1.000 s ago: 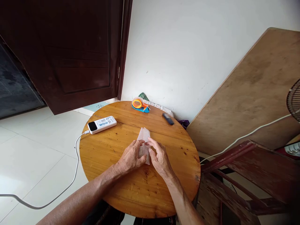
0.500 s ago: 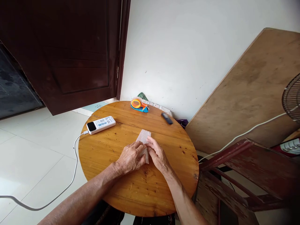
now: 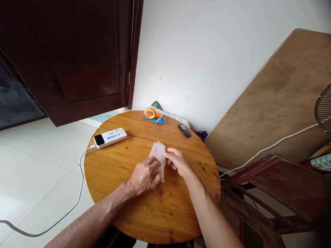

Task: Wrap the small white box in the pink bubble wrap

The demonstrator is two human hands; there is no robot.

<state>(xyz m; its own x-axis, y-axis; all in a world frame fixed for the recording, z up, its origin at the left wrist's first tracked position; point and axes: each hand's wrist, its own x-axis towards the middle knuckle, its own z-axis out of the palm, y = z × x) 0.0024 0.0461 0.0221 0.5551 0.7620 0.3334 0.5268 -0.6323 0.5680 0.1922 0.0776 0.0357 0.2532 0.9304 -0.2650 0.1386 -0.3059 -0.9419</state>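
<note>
A folded white tissue (image 3: pixel 160 151) lies lengthwise near the middle of the round wooden table, its layers slightly uneven at the far end. My left hand (image 3: pixel 146 175) presses down on it from the left, fingers bent over its middle and holding it against the wood. The left fingertips partly cover the tissue. At the right edge is my right hand (image 3: pixel 178 162), thumb and fingers apart, with the index fingertip at or close to that edge; contact is hard to tell. Nothing shows inside the right hand.
A white power bank (image 3: pixel 110 137) with a cable (image 3: pixel 81 182) plugged in lies at the table's left. An orange and blue tape dispenser (image 3: pixel 153 115) and a dark, blurred object (image 3: pixel 184 130) sit at the back. To the right stand a red wooden chair (image 3: pixel 279 186) and a fan (image 3: pixel 323 108).
My right hand has drawn back to the right from my left hand, and its fingers have spread. More of the tissue shows, looking wider at its far end. The left hand stays nearly still.
</note>
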